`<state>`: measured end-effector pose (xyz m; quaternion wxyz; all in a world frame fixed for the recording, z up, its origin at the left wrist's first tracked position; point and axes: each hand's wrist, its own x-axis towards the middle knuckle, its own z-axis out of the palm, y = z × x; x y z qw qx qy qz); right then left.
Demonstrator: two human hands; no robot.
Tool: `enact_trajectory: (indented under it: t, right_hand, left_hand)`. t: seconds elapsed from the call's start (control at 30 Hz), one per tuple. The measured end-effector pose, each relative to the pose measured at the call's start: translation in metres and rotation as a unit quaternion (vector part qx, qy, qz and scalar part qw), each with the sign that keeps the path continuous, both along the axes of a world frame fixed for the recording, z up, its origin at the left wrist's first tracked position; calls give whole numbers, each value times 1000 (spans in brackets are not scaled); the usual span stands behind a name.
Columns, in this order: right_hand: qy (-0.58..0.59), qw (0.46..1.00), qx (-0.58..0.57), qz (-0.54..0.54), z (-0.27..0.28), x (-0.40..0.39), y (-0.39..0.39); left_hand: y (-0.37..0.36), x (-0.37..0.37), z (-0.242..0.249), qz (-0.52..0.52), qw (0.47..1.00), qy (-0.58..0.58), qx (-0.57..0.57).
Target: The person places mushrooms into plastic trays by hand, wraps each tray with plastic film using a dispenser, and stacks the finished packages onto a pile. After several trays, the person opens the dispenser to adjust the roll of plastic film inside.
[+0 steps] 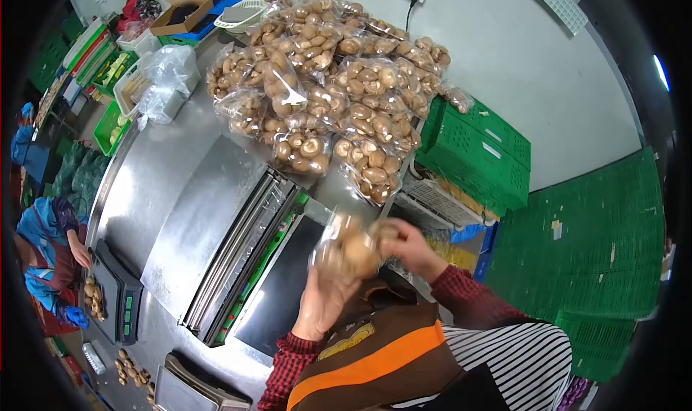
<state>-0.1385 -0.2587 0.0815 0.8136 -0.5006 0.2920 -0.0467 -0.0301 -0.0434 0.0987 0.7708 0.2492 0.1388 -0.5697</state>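
A clear plastic bag of brown mushrooms (355, 252) is held up in front of my apron, blurred by motion. My left hand (324, 303) grips it from below on the left side. At the bag's right side, my right hand (411, 246) is closed on its edge, with the fingertips smeared. To the left of the bag lies the wrapping machine (245, 256), with rollers, a strip of clear film and a dark flat plate. Beyond my hands rises a large heap of bagged mushrooms (310, 86) on the steel table.
Green crates (476, 148) stand to the right of the heap, beside a tall green crate stack (577, 231). A co-worker in blue (50, 245) reaches toward a scale (119, 295) at the left. Another scale (194, 386) and loose mushrooms (130, 370) are at lower left.
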Motion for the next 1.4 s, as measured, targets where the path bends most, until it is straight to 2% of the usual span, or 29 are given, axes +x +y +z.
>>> enact_trajectory:
  t: [0.03,0.1,0.13,0.2,0.27,0.3,0.33,0.4,0.43,0.5,0.63,0.67,0.7,0.73,0.77,0.83,0.87,0.9,0.93,0.97,1.0,1.1,1.17,1.2,1.27,1.33,1.37,1.4]
  right_hand:
    - [10,996,27,-87,-9,10,-14]
    - [25,978,-122,-168,-41,30,-45]
    - [27,979,-119,-163,-53,39,-54]
    - [71,907,-371,-185,-70,64,-58]
    - [131,826,-524,-161,-76,75,-49]
    - [76,829,-527,-173,-88,84,-44]
    - [107,800,-568,-161,-96,82,-37]
    - [41,878,-440,-184,-118,85,-39]
    - [46,869,-456,-189,-120,84,-39]
    - [81,894,-425,-113,-118,72,-53]
    - [57,859,-504,-70,-114,62,-47]
    - [110,772,-626,-7,-120,61,-50]
    - [160,662,-731,51,-124,64,-53]
    - [147,680,-715,69,-88,77,-35]
    - [136,677,-721,64,-66,95,-21]
    - [-64,604,-793,-40,-38,115,-1]
    - [-65,715,-696,-9,-28,136,6]
    - [-65,786,-615,17,-34,160,9]
    - [-66,846,-527,41,-40,189,14]
    - [-98,869,-480,74,-24,222,45]
    - [-108,898,-411,116,-22,256,71]
    - [-137,864,-382,298,-5,356,165]
    - [-139,855,-318,386,-8,418,223]
    - [-188,834,-350,382,-23,447,251]
    - [-168,770,-430,441,-30,499,296]
    - [-71,815,-278,504,-27,524,331]
    - [-70,814,-276,506,-27,534,342]
    - [-76,767,-297,563,-33,541,348]
  left_hand:
    - [1,3,-13,19,999,-3,44]
    - [6,9,-15,47,991,-61,114]
    - [12,10,-18,53,987,-63,135]
    - [20,13,-24,75,982,-66,163]
    - [32,11,-25,79,975,-85,188]
    - [37,12,-22,95,972,-92,194]
    - [42,11,-25,107,969,-92,205]
    - [51,12,-29,115,967,-87,208]
    - [54,13,-28,122,969,-77,200]
    - [62,14,-34,137,969,-63,194]
    - [87,13,-38,199,956,-72,203]
    - [95,14,-39,209,952,-88,204]
    - [104,16,-35,217,947,-107,210]
    - [114,16,-25,256,935,-133,206]
    - [126,20,-17,294,920,-162,201]
    - [162,32,-12,360,838,-297,284]
    - [179,41,-19,407,742,-352,400]
    - [199,60,-20,444,631,-398,497]
    - [212,71,-17,491,589,-346,540]
    - [227,88,-7,469,484,-374,637]
    - [242,103,-9,439,410,-425,677]
    - [256,141,-10,355,368,-455,730]
    - [252,163,-20,336,373,-462,731]
    - [249,172,-22,325,379,-461,734]
    - [244,186,-24,311,375,-453,747]
    - [247,198,-30,304,369,-442,759]
    - [252,204,-34,309,390,-465,732]
    - [255,207,-35,311,414,-486,704]
